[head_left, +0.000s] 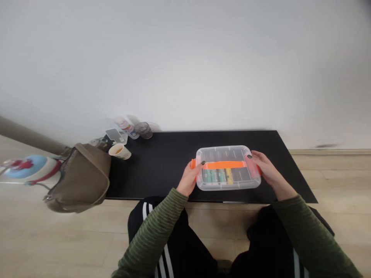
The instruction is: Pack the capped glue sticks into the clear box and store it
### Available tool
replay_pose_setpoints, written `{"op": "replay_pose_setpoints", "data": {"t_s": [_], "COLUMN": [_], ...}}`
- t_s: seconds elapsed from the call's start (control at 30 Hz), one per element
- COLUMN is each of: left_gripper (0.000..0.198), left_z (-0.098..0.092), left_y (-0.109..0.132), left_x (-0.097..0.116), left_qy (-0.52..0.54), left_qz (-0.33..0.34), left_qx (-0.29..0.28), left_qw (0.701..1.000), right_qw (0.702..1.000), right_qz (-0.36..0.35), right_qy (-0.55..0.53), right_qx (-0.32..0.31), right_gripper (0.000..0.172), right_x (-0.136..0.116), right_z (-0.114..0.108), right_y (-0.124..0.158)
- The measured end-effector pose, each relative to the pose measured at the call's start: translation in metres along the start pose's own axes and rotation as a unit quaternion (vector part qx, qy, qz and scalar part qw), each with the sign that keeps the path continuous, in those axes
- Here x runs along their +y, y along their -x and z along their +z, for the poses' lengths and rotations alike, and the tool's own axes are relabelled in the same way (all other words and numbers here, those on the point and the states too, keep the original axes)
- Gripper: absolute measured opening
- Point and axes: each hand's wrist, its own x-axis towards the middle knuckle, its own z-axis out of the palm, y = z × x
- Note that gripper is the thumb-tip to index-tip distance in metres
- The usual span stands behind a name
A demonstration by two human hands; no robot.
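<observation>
the thumb of the left hand [188,179] lies on the lid's left edge, its dark nail showing, with the other fingers mostly hidden at the side; the right hand [268,168] grips the right end in the same way. both are clamped on a clear plastic box [228,170], held level between them over the right half of a low black table [162,170]; whether its base touches the tabletop, i cannot tell. an orange handle [224,165] runs across the box from left to right, and through the lid show green packets [213,176] on the near side, with a yellow packet [229,176] just right of them.

green ribbed sleeves [155,227] lead back to black trousers with white stripes [165,255]. at the table's left end stands a paper cup [119,151] of amber liquid; beyond it are a pale stand [114,135], a bottle [126,127] and a dark glass [144,130] near the white wall [188,65]. nearer and farther left sits a brown bag [87,177].
</observation>
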Motion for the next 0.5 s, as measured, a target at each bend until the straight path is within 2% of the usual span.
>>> {"op": "replay_pose_setpoints", "data": {"t_s": [0.1, 0.17, 0.3, 0.5], "left_gripper": [0.052, 0.051, 0.049, 0.047], "left_z": [0.002, 0.003, 0.003, 0.006], "left_y": [0.013, 0.016, 0.014, 0.007], "left_x": [0.004, 0.005, 0.001, -0.001], "left_qy": [0.042, 0.044, 0.015, -0.028], "left_qz": [-0.031, -0.026, 0.018, 0.057], "left_qx": [-0.042, -0.046, -0.014, 0.000], "left_qw": [0.998, 0.998, 1.000, 0.998], "right_qw": [0.995, 0.990, 0.989, 0.999], "right_qz": [0.038, 0.071, 0.090, -0.009], "right_qy": [-0.020, -0.049, -0.073, -0.030], "right_qx": [-0.085, -0.109, -0.097, -0.033], "right_gripper": [0.042, 0.040, 0.038, 0.050], "right_x": [-0.004, -0.009, -0.014, -0.014], "right_z": [0.000, 0.004, 0.011, 0.015], "right_y": [0.013, 0.020, 0.027, 0.027]}}
